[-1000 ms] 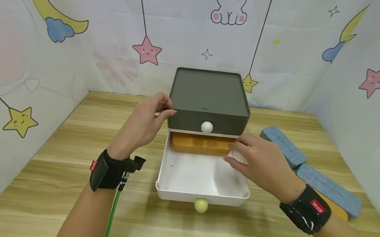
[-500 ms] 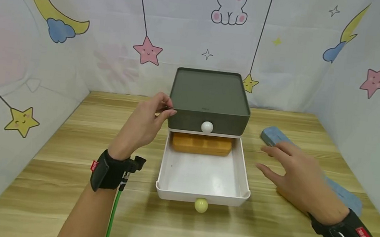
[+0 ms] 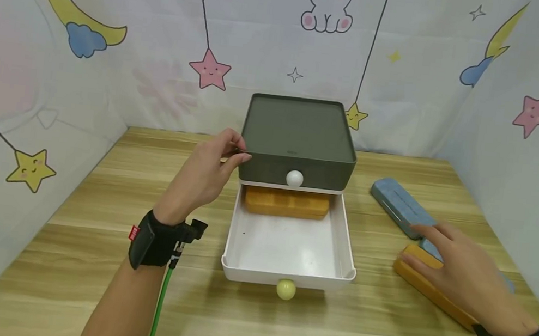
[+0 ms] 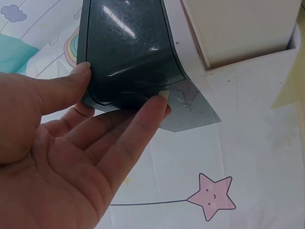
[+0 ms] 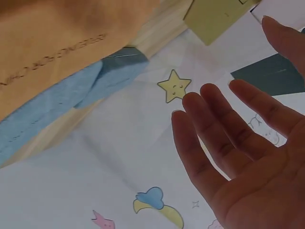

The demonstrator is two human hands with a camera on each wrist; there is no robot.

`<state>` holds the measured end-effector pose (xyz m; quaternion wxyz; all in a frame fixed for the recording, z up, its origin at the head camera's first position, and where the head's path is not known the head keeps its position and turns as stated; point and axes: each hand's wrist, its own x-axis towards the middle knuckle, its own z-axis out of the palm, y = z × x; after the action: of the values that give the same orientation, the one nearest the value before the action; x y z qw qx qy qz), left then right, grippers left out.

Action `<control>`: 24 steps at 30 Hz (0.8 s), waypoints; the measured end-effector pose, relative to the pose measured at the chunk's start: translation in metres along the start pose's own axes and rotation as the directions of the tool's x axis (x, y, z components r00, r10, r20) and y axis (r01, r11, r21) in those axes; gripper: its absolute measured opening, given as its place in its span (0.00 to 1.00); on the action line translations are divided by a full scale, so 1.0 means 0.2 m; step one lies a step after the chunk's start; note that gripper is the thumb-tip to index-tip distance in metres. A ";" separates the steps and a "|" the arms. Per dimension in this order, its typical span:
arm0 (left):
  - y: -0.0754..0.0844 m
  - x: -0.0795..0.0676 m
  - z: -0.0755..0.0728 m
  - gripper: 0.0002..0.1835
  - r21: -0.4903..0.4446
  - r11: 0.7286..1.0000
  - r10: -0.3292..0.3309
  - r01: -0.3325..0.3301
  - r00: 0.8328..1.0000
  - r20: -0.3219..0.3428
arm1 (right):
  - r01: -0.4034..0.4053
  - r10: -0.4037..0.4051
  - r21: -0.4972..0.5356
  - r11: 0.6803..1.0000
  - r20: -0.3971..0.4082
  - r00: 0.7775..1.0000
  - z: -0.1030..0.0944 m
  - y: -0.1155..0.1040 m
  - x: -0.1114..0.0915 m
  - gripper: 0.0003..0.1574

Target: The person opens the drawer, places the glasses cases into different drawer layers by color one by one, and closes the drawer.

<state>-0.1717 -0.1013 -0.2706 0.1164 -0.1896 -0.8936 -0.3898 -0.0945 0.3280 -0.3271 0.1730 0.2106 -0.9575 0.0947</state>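
A small drawer box (image 3: 300, 130) with a dark green top stands mid-table, its lower white drawer (image 3: 286, 246) pulled out. An oblong orange case (image 3: 286, 203) lies at the back of that drawer. My left hand (image 3: 202, 174) grips the box's front left corner; the left wrist view has thumb and fingers on either side of it. Over at the right, my right hand (image 3: 465, 276) hovers above a second orange case (image 3: 427, 280), fingers spread and apart, holding nothing. In the right wrist view its palm (image 5: 267, 186) shows bare, with the printed orange case (image 5: 62, 43) off to one side.
Two blue cases lie on the right of the table: one blue case (image 3: 396, 203) farther back, another blue case (image 3: 431, 248) partly hidden behind the right hand. A white knob (image 3: 294, 179) and a yellow-green knob (image 3: 285, 289) front the drawers. Printed cloth walls surround the table.
My right hand has left the open drawer and moved right and toward me, over the second orange case. The left hand stays at the box corner.
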 end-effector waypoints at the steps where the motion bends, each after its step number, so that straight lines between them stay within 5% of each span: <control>1: 0.00 0.00 0.00 0.10 0.000 1.000 0.001 -0.001 1.000 0.000 | -0.016 0.016 -0.004 1.000 0.017 1.000 0.01 0.02 -0.02 0.35; 13: 0.00 0.00 0.00 0.10 0.007 1.000 0.016 -0.016 1.000 -0.008 | -0.186 0.189 -0.038 0.982 0.250 0.950 0.07 0.17 -0.19 0.50; 24: 0.00 0.00 0.00 0.10 -0.001 1.000 0.018 -0.018 1.000 -0.007 | -0.164 0.167 -0.033 0.986 0.244 0.955 0.13 0.23 -0.22 0.45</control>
<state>-0.1714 -0.1017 -0.2708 0.1230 -0.1964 -0.8911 -0.3901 -0.0842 0.3784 -0.3716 0.0459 0.1387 -0.9863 0.0764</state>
